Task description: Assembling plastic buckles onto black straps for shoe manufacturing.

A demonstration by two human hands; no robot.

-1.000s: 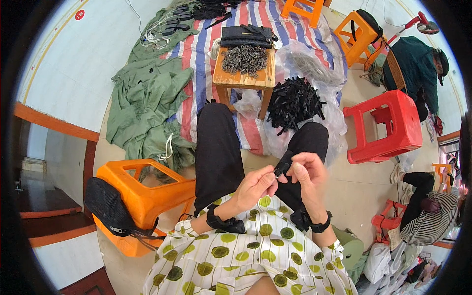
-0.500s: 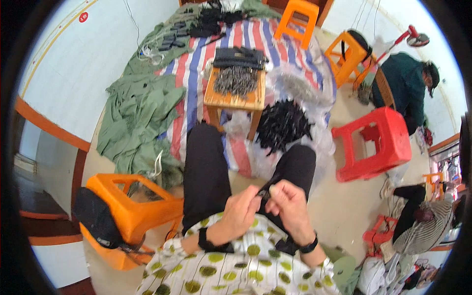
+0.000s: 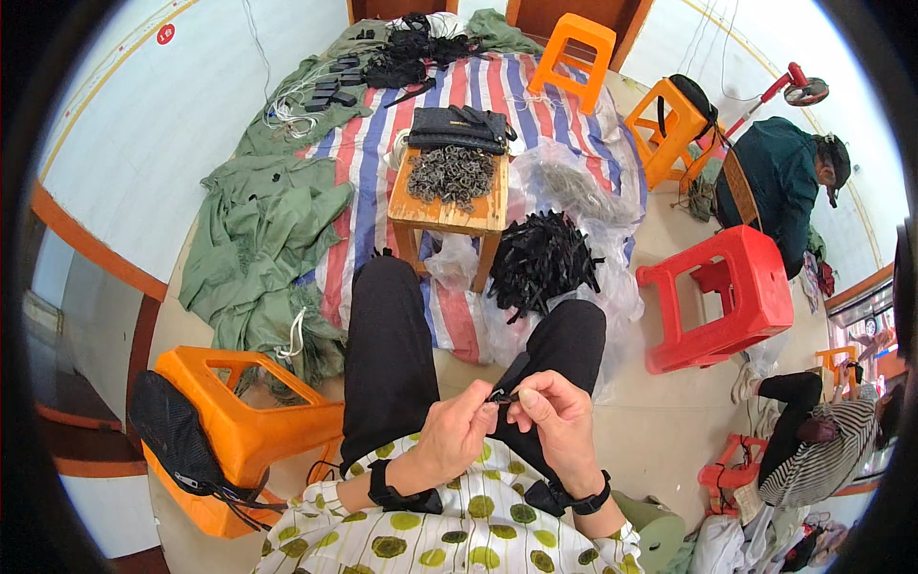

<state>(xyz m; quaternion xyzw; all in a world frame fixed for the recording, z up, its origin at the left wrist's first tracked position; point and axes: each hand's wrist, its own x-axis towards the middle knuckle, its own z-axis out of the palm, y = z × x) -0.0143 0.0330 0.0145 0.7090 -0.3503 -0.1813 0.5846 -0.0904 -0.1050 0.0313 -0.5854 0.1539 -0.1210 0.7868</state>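
Note:
Above my lap, my left hand (image 3: 454, 432) pinches a short black strap (image 3: 513, 371) between thumb and fingers. My right hand (image 3: 557, 416) is closed at the same spot, its thumb and forefinger pinching the strap's lower end. A small shiny bit shows between the fingertips, too small to make out. Beyond my knees, a heap of small dark metal hardware (image 3: 451, 178) lies on a wooden stool (image 3: 459, 221). A black handbag (image 3: 457, 129) sits behind that heap. To the stool's right, a big pile of black strips (image 3: 543, 265) rests on clear plastic.
A striped sheet (image 3: 363, 182) and green cloth (image 3: 258, 239) cover the floor ahead. An orange stool (image 3: 253, 435) with a black bag stands left, a red stool (image 3: 722, 297) right. Two people sit to the right, one in dark green (image 3: 770, 177), another in stripes (image 3: 822, 454).
The view has shifted slightly. My right hand has gone from a tighter curl to a fingertip pinch, and the strap with a shiny bit shows more plainly between my hands.

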